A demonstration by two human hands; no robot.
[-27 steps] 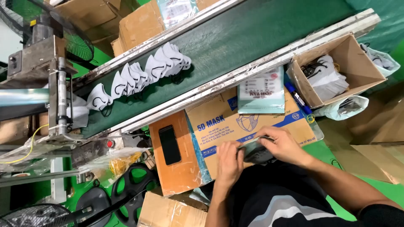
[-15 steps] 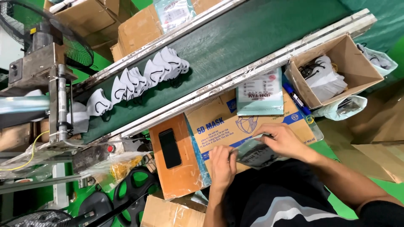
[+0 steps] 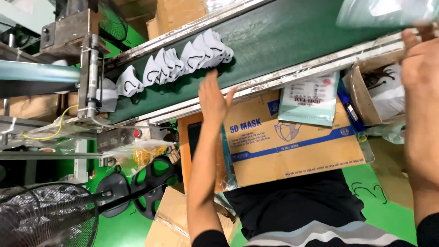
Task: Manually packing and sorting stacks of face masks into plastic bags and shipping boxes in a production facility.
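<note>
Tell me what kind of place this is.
Most likely a face-mask factory packing line: a green conveyor belt carries a row of white folded masks from a metal machine, with a cardboard mask carton beside it.

Your left hand (image 3: 214,98) reaches over a conveyor belt (image 3: 292,39) that looks like matt dark green rubber or fabric, framed by scuffed, dull metal rails (image 3: 315,61). The white masks (image 3: 183,59) on it look like soft, non-woven cloth with a matt surface. Your right hand (image 3: 420,64) holds up a clear pouch (image 3: 384,13), probably thin glossy plastic, though it is blurred. On your lap sits a brown cardboard box (image 3: 297,146), matt and smooth, with a shiny plastic packet (image 3: 311,98) on top. The fan guard (image 3: 45,215) is thin wire metal, and the floor (image 3: 379,183) is glossy green paint.
</note>
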